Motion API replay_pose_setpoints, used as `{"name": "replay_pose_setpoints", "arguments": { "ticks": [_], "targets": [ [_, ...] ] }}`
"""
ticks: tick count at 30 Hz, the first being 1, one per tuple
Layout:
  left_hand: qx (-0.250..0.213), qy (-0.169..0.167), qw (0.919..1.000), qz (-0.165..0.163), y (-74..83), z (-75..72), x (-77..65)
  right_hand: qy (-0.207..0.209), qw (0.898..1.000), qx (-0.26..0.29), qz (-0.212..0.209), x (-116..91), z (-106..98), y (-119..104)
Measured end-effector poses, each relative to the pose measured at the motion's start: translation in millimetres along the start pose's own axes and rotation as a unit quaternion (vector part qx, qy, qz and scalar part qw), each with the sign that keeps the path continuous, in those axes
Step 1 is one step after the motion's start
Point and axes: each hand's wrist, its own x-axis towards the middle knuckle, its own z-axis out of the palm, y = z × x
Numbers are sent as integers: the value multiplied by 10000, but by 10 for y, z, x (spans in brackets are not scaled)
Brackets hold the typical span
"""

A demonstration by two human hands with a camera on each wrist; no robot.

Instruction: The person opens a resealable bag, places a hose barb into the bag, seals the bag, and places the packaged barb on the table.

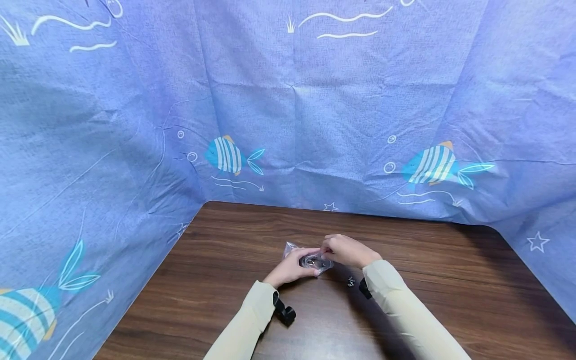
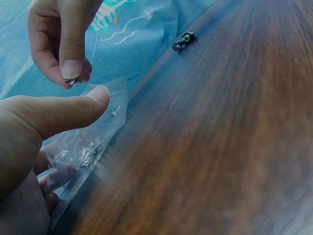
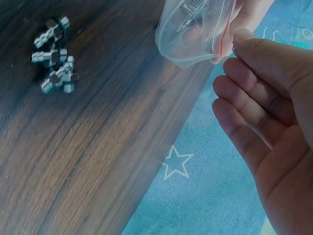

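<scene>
My left hand [image 1: 289,270] holds a clear zip bag [image 2: 117,100] between thumb and fingers, above the table. Small shiny metal pieces [image 2: 89,155] lie inside it. In the right wrist view, the bag [image 3: 171,41] shows a red line along its mouth. My right hand [image 1: 347,250] is at the bag's mouth, its thumb and forefinger pinching a small metal piece [image 2: 71,81]; most of this piece is hidden by the fingertips. A small pile of metal fittings [image 3: 54,57] with ribbed, barbed-looking ends lies on the table near my right wrist.
The dark wood-grain table [image 1: 234,240] spreads around both hands. Blue cloth [image 1: 292,115] with fish prints hangs behind it and at the sides. A black wrist device [image 1: 284,311] is strapped at the left cuff, and another [image 1: 365,289] at the right.
</scene>
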Motion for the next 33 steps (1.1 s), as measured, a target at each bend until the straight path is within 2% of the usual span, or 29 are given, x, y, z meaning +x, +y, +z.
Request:
{"name": "replay_pose_setpoints", "arguments": {
  "ticks": [4, 13, 23, 33],
  "targets": [
    [-3, 11, 9999, 128, -8, 6, 9, -5, 10000, 13, 17, 11, 11, -23],
    [39, 24, 10000, 35, -11, 13, 6, -52, 10000, 4, 26, 0, 15, -30],
    [-146, -8, 9999, -66, 14, 4, 3, -70, 9999, 78, -31, -73, -21, 22],
    [-49, 71, 9997, -222, 3, 6, -15, -460, 9983, 242, 264, -224, -73, 66]
  ]
}}
